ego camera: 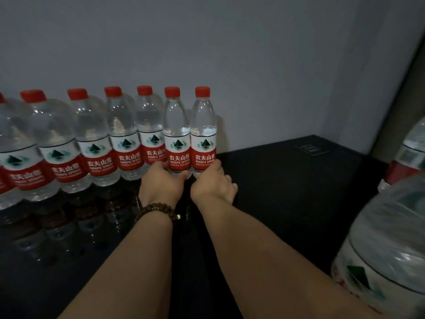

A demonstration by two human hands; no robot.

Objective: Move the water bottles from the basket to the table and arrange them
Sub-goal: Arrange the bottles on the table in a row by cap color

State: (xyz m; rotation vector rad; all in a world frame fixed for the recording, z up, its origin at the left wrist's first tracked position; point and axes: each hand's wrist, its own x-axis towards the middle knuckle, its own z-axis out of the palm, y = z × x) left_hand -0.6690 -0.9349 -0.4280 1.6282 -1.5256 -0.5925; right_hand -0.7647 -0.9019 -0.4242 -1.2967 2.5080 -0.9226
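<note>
Gripping 2 upright bottles at row's end on table [287, 180]: L hand [161, 183] clasping one bottle [176, 134], R hand [212, 183] clasping its neighbour [203, 132].

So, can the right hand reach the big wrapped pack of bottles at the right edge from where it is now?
Probably yes. The right hand holds the end bottle of the row, and the black table between it and the wrapped pack looks bare. It must let go first.

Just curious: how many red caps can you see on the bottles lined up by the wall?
7 red caps, side by side along the wall; the leftmost is cut off, so more may be hidden.
</note>
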